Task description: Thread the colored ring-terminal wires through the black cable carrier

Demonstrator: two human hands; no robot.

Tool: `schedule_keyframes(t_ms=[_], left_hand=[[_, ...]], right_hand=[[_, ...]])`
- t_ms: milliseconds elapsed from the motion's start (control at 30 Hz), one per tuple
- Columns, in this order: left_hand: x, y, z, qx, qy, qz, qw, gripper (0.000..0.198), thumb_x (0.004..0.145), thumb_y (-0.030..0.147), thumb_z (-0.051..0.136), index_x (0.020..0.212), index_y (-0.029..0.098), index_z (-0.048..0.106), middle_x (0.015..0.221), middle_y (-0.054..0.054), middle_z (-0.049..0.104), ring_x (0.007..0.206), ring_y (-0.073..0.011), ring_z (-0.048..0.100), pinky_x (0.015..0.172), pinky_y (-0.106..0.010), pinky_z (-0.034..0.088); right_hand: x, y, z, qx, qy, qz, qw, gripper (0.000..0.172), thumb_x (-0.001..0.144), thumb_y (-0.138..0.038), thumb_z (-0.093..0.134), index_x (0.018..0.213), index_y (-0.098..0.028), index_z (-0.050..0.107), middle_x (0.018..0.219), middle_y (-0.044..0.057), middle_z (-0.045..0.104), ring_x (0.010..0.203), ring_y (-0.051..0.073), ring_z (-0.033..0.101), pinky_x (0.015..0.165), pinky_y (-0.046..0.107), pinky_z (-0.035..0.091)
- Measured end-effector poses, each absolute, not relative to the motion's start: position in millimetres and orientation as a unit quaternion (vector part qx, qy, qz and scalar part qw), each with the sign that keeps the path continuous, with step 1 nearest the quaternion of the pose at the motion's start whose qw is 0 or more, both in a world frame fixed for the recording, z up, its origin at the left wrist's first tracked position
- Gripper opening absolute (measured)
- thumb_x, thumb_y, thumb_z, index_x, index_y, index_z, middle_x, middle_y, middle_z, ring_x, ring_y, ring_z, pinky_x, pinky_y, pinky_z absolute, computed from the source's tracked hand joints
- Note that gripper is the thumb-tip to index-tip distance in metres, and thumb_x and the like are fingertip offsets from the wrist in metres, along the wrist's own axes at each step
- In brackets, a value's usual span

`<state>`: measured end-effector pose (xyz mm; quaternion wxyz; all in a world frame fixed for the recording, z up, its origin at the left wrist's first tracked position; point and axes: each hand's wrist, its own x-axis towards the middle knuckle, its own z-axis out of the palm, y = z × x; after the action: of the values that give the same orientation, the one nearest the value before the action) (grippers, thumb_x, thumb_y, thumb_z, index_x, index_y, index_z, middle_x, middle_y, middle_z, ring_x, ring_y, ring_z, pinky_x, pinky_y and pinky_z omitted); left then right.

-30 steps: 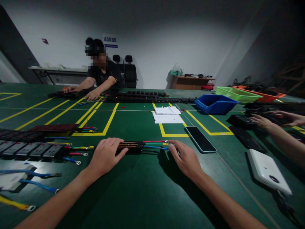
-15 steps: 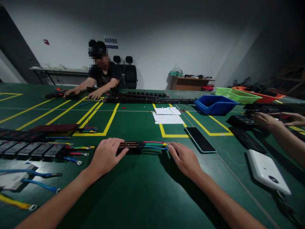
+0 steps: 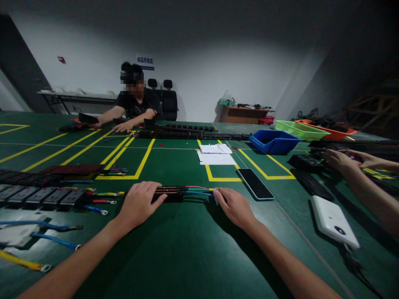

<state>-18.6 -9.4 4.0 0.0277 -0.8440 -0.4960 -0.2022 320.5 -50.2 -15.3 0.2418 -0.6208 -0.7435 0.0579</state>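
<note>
A black strip [image 3: 170, 194] with coloured wires [image 3: 199, 190] is pressed flat onto the green counter [image 3: 187, 249] by the left hand [image 3: 139, 203], grip released. At its 3 o'clock end, the wire tips (ringed terminals) are pinched by the right hand [image 3: 234, 206].

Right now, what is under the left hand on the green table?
The left hand lies flat on the near end of a long black strip with copper bars; red, green and blue wires run out toward the right hand. The strip's covered end cannot be seen.
</note>
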Motion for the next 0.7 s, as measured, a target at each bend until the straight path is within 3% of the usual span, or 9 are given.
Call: schedule_keyframes(t_ms=[67, 200, 300, 367, 533, 700], left_hand=[[-18.3, -9.7, 5.0, -0.844, -0.498, -0.199, 0.027, 0.047, 0.1, 0.055, 0.047, 0.117, 0.017, 0.068, 0.111, -0.012, 0.073, 0.101, -0.0302, 0.066, 0.09, -0.046, 0.049], [-17.8, -9.8, 5.6, -0.843, -0.498, -0.2, 0.027, 0.047, 0.101, 0.055, 0.045, 0.116, 0.017, 0.069, 0.111, -0.012, 0.073, 0.102, -0.03, 0.066, 0.091, -0.046, 0.049], [-18.4, -9.8, 4.8, -0.843, -0.497, -0.204, 0.03, 0.047, 0.101, 0.055, 0.045, 0.116, 0.018, 0.068, 0.111, -0.011, 0.073, 0.103, -0.0294, 0.066, 0.092, -0.047, 0.049], [-18.7, -10.0, 4.5, -0.843, -0.496, -0.206, 0.031, 0.047, 0.101, 0.055, 0.045, 0.116, 0.018, 0.069, 0.111, -0.011, 0.073, 0.102, -0.029, 0.066, 0.093, -0.047, 0.049], [-18.2, -12.1, 7.4, -0.842, -0.496, -0.21, 0.025, 0.049, 0.101, 0.056, 0.043, 0.116, 0.018, 0.069, 0.11, -0.011, 0.073, 0.101, -0.0284, 0.066, 0.092, -0.046, 0.049], [-17.4, -16.2, 12.7, -0.841, -0.497, -0.214, 0.001, 0.048, 0.101, 0.055, 0.043, 0.116, 0.017, 0.069, 0.11, -0.012, 0.073, 0.101, -0.0291, 0.066, 0.092, -0.048, 0.049]], right_hand=[[320.4, -49.2, -16.1, -0.624, -0.746, 0.057, 0.226, 0.048, 0.109, -0.049, 0.033, 0.092, -0.025, 0.07, 0.087, 0.004, 0.07, 0.081, 0.021, 0.066, 0.069, 0.029, 0.041], [321.7, -48.8, -15.4, -0.617, -0.725, 0.062, 0.3, 0.042, 0.108, -0.048, 0.035, 0.115, -0.025, 0.069, 0.107, 0.005, 0.073, 0.096, 0.022, 0.068, 0.077, 0.03, 0.044], [322.0, -49.0, -14.8, -0.623, -0.702, 0.054, 0.341, 0.042, 0.107, -0.049, 0.038, 0.124, -0.023, 0.066, 0.109, 0.007, 0.073, 0.09, 0.021, 0.069, 0.077, 0.031, 0.045], [321.2, -48.9, -15.0, -0.62, -0.706, 0.048, 0.339, 0.042, 0.107, -0.049, 0.038, 0.124, -0.023, 0.066, 0.108, 0.007, 0.073, 0.088, 0.02, 0.068, 0.076, 0.03, 0.045], [317.4, -49.2, -15.6, -0.615, -0.75, 0.051, 0.238, 0.048, 0.109, -0.05, 0.033, 0.096, -0.024, 0.071, 0.091, 0.005, 0.071, 0.084, 0.019, 0.066, 0.071, 0.028, 0.043], [316.4, -49.4, -14.9, -0.608, -0.729, 0.055, 0.31, 0.042, 0.108, -0.048, 0.034, 0.118, -0.024, 0.067, 0.113, 0.007, 0.073, 0.099, 0.021, 0.068, 0.082, 0.03, 0.047]])
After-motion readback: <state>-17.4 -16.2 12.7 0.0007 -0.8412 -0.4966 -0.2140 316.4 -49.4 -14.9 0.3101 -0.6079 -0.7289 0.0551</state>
